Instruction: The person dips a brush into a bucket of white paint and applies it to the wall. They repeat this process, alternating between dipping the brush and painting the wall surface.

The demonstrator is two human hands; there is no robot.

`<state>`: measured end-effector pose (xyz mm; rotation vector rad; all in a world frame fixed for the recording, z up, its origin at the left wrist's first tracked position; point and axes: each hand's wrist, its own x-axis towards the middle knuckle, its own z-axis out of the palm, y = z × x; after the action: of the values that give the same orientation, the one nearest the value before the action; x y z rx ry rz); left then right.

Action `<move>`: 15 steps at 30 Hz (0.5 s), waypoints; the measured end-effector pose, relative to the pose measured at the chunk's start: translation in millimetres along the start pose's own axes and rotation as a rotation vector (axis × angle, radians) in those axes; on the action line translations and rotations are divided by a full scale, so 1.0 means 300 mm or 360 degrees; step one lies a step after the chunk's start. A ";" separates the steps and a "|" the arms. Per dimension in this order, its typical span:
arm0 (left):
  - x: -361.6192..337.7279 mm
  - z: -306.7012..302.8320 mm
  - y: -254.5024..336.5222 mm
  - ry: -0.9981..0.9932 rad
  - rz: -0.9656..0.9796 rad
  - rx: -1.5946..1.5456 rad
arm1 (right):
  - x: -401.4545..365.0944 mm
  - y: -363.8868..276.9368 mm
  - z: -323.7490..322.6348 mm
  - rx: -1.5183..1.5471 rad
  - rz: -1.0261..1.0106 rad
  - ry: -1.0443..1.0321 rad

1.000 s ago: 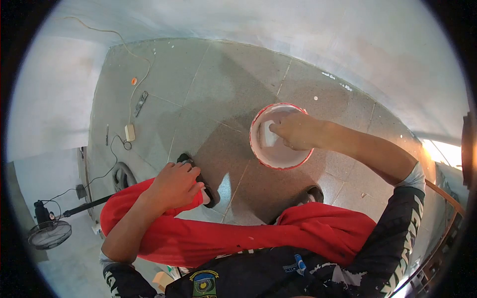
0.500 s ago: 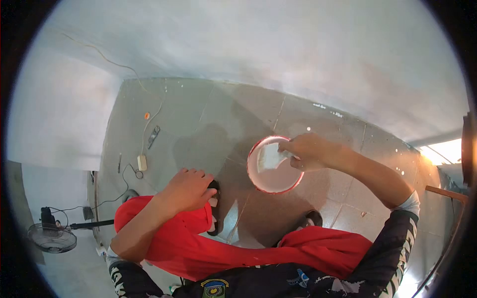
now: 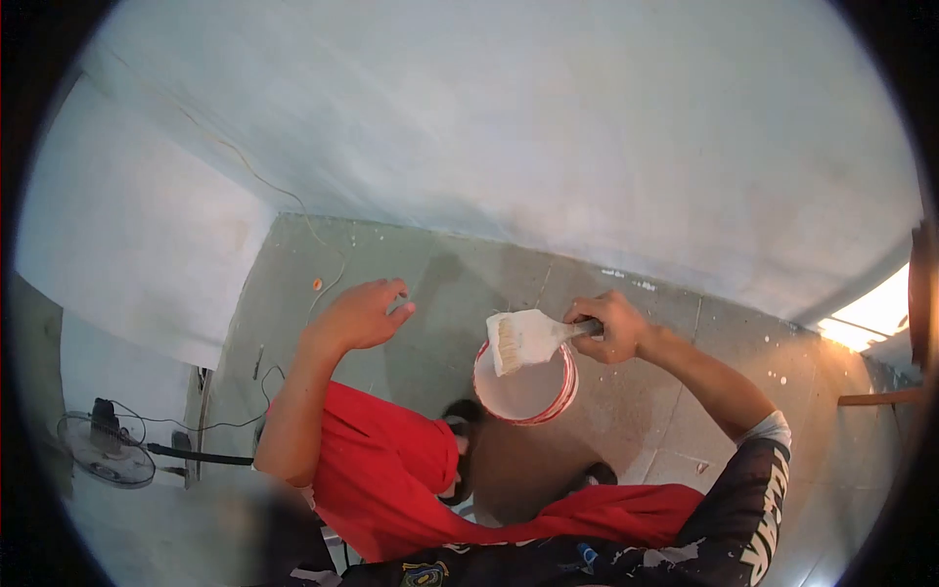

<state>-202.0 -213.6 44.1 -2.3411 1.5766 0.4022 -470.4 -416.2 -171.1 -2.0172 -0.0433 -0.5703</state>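
Where the brush (image 3: 520,340) hangs: just above the bucket (image 3: 563,391), bristles white with paint.
Right hand (image 3: 611,328): closed around the brush handle.
Left hand (image 3: 360,313): raised, empty, fingers loosely curled.
Bucket: standing on the tiled floor (image 3: 646,411), near the wall (image 3: 548,147).

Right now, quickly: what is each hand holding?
Left hand: open, fingers loosely curled, holding nothing.
Right hand: closed on the paintbrush above the bucket.
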 end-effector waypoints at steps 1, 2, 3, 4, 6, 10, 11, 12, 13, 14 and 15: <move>0.004 -0.001 -0.003 0.0027 0.0000 0.0012 | -0.002 -0.001 -0.001 0.0003 0.0004 0.0051; 0.006 -0.002 0.004 -0.0112 -0.0051 0.0012 | -0.007 0.008 0.007 -0.0021 -0.0016 0.0066; 0.015 -0.006 0.013 -0.0239 -0.0097 0.0010 | -0.010 0.021 0.012 -0.0010 -0.0070 0.0101; 0.028 -0.009 0.026 -0.0185 -0.0077 0.0019 | -0.018 0.027 0.004 -0.0013 -0.0128 0.0134; 0.044 -0.015 0.051 -0.0172 -0.0039 -0.0234 | -0.040 -0.016 -0.021 -0.0035 0.0036 0.0117; 0.104 0.014 0.059 0.0066 0.0097 -0.0242 | -0.119 -0.023 -0.045 -0.0068 0.0175 0.0285; 0.124 0.031 0.067 -0.0046 0.0066 -0.0203 | -0.132 -0.031 -0.059 -0.0100 0.0155 0.0308; 0.139 0.038 0.084 -0.0167 0.0035 -0.0165 | -0.149 -0.046 -0.071 -0.0067 0.0249 0.0410; 0.157 0.044 0.098 -0.0147 0.0062 -0.0154 | -0.160 -0.058 -0.082 -0.0029 0.0349 0.0514; 0.178 0.048 0.120 -0.0266 0.0094 -0.0159 | -0.165 -0.059 -0.094 -0.0055 0.0354 0.0537; 0.194 0.057 0.139 -0.0390 0.0129 -0.0169 | -0.174 -0.058 -0.104 0.0009 0.0346 0.0637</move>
<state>-220.8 -271.4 2.6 -2.2070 1.5686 0.7774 -533.0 -423.1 -166.1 -1.8383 0.4100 -0.8192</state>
